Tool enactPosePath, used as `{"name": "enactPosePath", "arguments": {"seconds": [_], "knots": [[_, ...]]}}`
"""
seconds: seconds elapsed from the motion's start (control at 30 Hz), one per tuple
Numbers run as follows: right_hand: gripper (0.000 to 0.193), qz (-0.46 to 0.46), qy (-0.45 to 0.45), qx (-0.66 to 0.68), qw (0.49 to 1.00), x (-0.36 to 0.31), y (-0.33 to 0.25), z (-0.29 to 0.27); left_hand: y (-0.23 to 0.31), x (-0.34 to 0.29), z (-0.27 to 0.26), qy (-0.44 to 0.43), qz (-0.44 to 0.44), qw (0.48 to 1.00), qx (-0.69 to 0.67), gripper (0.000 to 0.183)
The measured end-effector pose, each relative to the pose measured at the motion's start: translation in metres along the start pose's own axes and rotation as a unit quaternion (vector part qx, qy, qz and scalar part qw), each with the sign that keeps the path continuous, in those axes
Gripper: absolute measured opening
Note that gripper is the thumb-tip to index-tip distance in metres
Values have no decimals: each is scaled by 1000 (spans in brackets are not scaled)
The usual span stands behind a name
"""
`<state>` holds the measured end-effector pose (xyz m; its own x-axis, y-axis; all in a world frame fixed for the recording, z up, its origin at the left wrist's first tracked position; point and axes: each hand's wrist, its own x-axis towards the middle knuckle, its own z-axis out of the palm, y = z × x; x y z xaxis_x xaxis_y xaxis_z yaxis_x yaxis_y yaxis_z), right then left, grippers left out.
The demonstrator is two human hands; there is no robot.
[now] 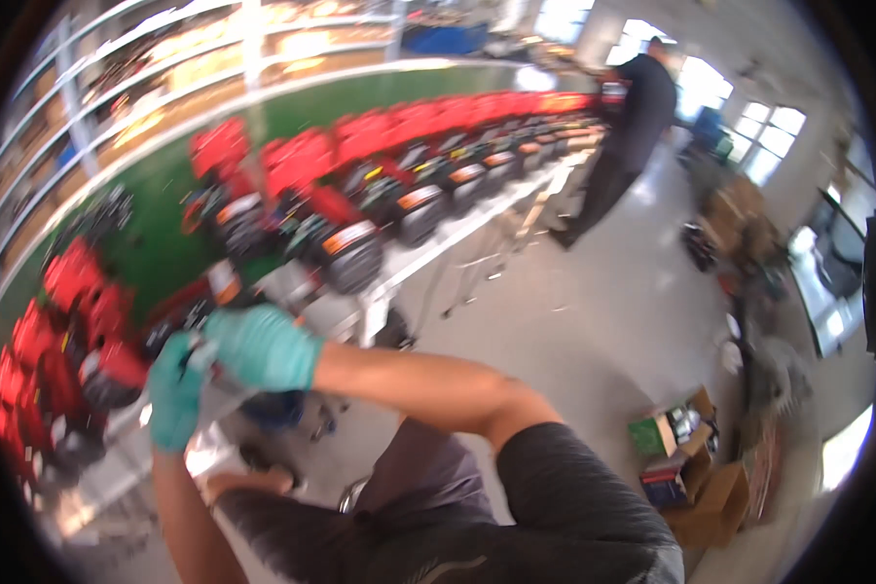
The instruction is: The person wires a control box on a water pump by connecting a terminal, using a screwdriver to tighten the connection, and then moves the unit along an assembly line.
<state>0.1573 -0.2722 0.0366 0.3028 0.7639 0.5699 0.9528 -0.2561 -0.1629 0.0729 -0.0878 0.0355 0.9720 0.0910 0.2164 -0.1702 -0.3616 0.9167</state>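
Observation:
Both my hands wear teal gloves and meet at the near edge of a long green work line. My right hand (263, 346) reaches across my body from the right, fingers curled over a small pale part. My left hand (175, 389) comes up from below and closes on the same blurred part (201, 352). What the part is cannot be told. Red and black engine units (92, 355) stand just left of my hands.
A long row of red and black engine units (399, 185) runs along the green line (165, 243) toward the back. A person in dark clothes (633, 127) stands at the far end. Cardboard boxes (696, 467) sit on the floor at right. Shelving (165, 68) runs behind.

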Motion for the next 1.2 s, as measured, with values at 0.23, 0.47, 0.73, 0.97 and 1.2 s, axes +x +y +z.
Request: {"name": "enactPosePath", "arguments": {"seconds": [0.23, 0.47, 0.73, 0.97, 1.2], "knots": [[43, 457, 56, 504, 731, -15, -8, -23, -4, 25, 17, 19, 101, 983, 152, 22], [18, 86, 119, 105, 984, -17, 12, -9, -17, 19, 9, -1, 55, 998, 42, 19], [18, -56, 44, -100, 992, -11, 24, -18, -19, 21, 13, 3, 82, 997, -2, 20], [49, 456, -54, 493, 739, -8, -8, -21, -23, 20, 14, 39, 135, 988, 56, 18], [37, 23, 83, 35, 996, -13, 16, -14, -21, 20, 13, 24, 132, 990, 35, 16]]}}
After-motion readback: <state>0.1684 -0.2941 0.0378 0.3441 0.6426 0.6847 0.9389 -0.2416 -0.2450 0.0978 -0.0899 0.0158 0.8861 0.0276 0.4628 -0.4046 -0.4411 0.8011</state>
